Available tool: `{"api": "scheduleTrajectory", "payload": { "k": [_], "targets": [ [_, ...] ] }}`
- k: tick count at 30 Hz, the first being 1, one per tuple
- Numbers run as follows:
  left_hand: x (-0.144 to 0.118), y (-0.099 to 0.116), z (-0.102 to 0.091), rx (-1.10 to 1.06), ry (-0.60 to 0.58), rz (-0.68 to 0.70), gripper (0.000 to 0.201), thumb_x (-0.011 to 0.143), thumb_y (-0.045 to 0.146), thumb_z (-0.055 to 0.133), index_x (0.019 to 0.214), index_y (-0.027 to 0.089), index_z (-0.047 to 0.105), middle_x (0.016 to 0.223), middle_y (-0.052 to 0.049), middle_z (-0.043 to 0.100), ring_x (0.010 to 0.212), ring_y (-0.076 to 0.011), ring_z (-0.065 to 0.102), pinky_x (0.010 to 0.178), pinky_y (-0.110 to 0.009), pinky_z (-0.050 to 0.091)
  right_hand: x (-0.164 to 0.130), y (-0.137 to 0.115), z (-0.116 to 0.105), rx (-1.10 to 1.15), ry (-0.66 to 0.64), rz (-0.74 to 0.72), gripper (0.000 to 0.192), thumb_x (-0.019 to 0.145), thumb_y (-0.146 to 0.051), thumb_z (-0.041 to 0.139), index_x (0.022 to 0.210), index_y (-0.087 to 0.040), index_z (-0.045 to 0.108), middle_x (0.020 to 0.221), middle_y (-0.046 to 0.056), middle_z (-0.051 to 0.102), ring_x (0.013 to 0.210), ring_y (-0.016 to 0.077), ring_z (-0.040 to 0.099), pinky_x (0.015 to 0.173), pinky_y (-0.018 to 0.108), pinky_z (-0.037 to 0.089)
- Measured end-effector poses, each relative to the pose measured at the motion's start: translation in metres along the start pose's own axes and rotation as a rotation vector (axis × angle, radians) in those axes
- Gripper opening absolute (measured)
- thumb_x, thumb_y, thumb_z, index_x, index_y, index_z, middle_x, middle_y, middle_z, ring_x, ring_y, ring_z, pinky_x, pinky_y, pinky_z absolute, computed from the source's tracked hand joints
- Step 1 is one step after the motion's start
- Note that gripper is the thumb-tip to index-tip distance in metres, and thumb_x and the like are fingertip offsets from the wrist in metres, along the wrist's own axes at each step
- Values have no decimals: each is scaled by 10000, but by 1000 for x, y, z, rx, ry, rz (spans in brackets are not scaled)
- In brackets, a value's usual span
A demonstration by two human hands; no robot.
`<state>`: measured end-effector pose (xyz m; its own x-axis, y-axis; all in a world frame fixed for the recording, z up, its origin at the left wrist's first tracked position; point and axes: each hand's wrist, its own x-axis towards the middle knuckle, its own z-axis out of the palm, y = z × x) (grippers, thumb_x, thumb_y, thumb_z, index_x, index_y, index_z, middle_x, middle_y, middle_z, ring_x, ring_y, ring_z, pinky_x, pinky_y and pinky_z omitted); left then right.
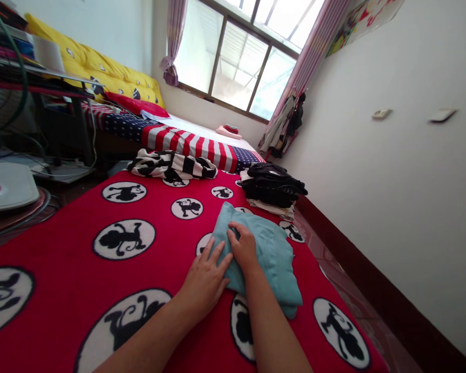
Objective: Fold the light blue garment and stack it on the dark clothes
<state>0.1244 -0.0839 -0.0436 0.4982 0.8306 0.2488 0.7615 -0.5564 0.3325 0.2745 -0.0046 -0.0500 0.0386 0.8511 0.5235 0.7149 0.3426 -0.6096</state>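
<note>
A folded teal garment point(270, 254) lies on a red blanket point(81, 269) printed with black monkey figures in white circles. My right hand point(244, 247) rests flat on the garment's left part, fingers pointing away from me. My left hand point(205, 280) lies flat beside it, fingers spread, touching the garment's left edge and the blanket. Neither hand grips anything.
A stack of folded dark and white clothes point(272, 189) sits beyond the teal garment near the right edge. A crumpled black-and-white striped garment point(173, 166) lies at the far side. A flag-patterned bed point(186, 140) and a window stand behind; a white wall point(392, 181) runs along the right.
</note>
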Motion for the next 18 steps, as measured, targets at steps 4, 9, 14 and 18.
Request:
{"api": "scheduleTrajectory", "payload": {
  "k": [4, 9, 14, 18],
  "targets": [
    [0, 0, 0, -2, 11, 5, 546, 846, 226, 565, 1384, 221, 472, 1515, -120, 361, 1430, -361, 216, 1097, -512, 353, 0, 1, 0, -2, -2, 1, 238, 835, -218, 555, 1026, -178, 693, 1112, 97, 698, 1083, 242, 618, 990, 400, 448],
    [0, 1, -1, 0, 1, 1, 548, 846, 222, 568, 1386, 220, 471, 1515, -122, 362, 1430, -359, 217, 1097, -511, 354, 0, 2, 1, -6, 5, -11, 234, 835, -220, 552, 1020, -208, 694, 1108, 76, 701, 1077, 229, 621, 991, 388, 448],
    [0, 0, 0, -1, 11, 4, 539, 851, 226, 563, 1383, 209, 477, 1512, -125, 365, 1435, -359, 202, 1119, -510, 322, 0, 0, 0, -5, 1, -5, 235, 832, -218, 552, 1019, -196, 693, 1106, 77, 702, 1079, 230, 620, 988, 385, 448],
    [-1, 0, 0, -9, 15, 1, 539, 852, 228, 564, 1384, 213, 474, 1514, -122, 362, 1436, -357, 199, 1122, -512, 316, 0, -1, -1, -11, -5, 3, 236, 833, -221, 551, 1021, -196, 691, 1111, 77, 701, 1077, 229, 621, 987, 383, 449]
  ]
}}
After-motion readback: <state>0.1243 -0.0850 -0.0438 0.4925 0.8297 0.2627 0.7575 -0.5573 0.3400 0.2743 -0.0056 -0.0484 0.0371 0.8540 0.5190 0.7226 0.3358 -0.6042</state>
